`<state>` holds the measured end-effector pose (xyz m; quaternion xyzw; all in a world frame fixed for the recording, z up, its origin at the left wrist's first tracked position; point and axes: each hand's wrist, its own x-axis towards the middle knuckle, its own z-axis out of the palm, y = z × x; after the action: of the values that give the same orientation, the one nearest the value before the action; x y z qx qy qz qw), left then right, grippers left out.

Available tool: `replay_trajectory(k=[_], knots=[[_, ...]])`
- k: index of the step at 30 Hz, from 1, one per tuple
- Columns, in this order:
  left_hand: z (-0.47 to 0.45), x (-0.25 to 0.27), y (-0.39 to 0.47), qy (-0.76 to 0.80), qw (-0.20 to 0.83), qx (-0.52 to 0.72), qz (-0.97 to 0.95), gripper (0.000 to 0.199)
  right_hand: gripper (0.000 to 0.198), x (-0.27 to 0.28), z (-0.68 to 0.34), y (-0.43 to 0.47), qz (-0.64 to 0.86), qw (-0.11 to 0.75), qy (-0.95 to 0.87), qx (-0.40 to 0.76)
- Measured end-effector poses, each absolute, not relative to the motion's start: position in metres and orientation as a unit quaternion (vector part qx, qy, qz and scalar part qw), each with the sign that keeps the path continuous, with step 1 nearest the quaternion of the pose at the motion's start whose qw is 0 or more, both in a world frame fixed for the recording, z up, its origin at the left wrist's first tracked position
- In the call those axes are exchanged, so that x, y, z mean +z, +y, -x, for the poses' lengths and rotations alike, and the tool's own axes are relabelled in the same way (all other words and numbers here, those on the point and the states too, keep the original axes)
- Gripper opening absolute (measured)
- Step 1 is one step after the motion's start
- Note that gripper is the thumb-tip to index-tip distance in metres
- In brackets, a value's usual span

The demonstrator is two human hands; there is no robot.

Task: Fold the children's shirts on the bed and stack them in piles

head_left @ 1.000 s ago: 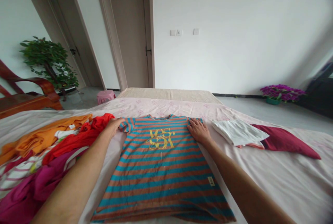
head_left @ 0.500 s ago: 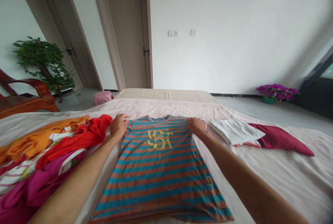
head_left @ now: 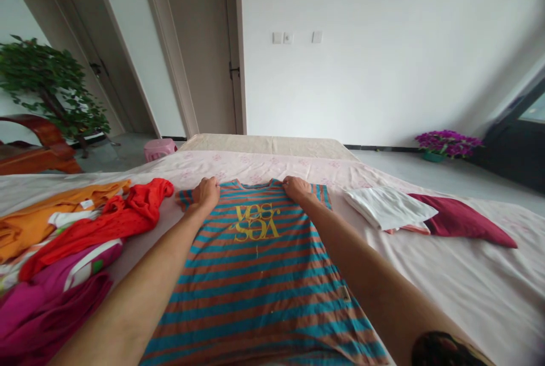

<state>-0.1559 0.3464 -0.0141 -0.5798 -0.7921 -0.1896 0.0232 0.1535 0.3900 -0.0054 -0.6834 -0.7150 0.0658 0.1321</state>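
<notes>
A blue-and-brown striped T-shirt with yellow lettering lies spread out in front of me, its collar at the far end. My left hand is closed on the shirt's left shoulder, close to the collar. On the other shoulder, my right hand grips the fabric in the same way. Both sleeves stick out beyond my hands. The fingertips are partly hidden behind the hands. The hem runs toward the bottom edge of the view.
Loose clothes lie heaped at left: an orange garment, a red one and a purple one. At right are a white folded cloth and a maroon one. All rest on a pale floral sheet.
Both hands have moved inward from the sleeves to the shoulders near the collar, and the sleeves now show outside them. The view has shifted slightly.
</notes>
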Motion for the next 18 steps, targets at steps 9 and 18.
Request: replay_trajectory(k=[9,18], knots=[[0.142,-0.022,0.347,-0.789,0.037,-0.221,0.572,0.045,0.050,-0.014,-0.139,0.384,0.729,0.165,-0.660,0.080],[0.159,-0.036,0.271,-0.694,0.100,-0.098,0.706,0.055,0.063,-0.033,-0.195,0.325,0.612,0.049,-0.789,-0.025]])
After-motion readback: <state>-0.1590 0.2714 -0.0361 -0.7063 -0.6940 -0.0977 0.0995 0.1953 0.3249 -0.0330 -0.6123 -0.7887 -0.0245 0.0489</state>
